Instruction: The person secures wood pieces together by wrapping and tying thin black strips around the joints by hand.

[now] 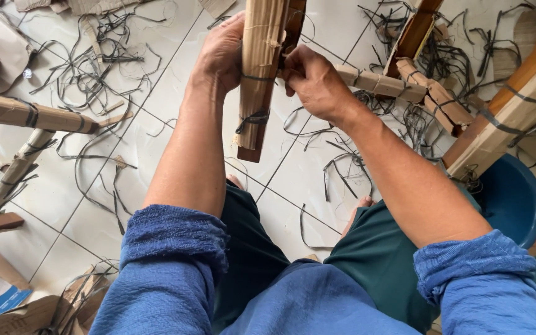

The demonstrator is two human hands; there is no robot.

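A long wooden piece wrapped in brown cardboard (260, 68) stands upright in front of me, bound by black straps (252, 120). My left hand (221, 54) grips its left side from behind. My right hand (312, 82) is closed against its right edge, fingers pinching a black strap there. The lower end of the piece, dark bare wood, hangs above the white tiled floor (305, 180). My knees in dark green shorts and my rolled blue sleeves fill the bottom of the view.
Loose black straps (94, 68) litter the tiles. Other cardboard-wrapped wooden pieces lie at the left (26, 115) and right (510, 111). A blue tub (513, 198) stands at the right. Cardboard scraps (7, 310) lie at the lower left.
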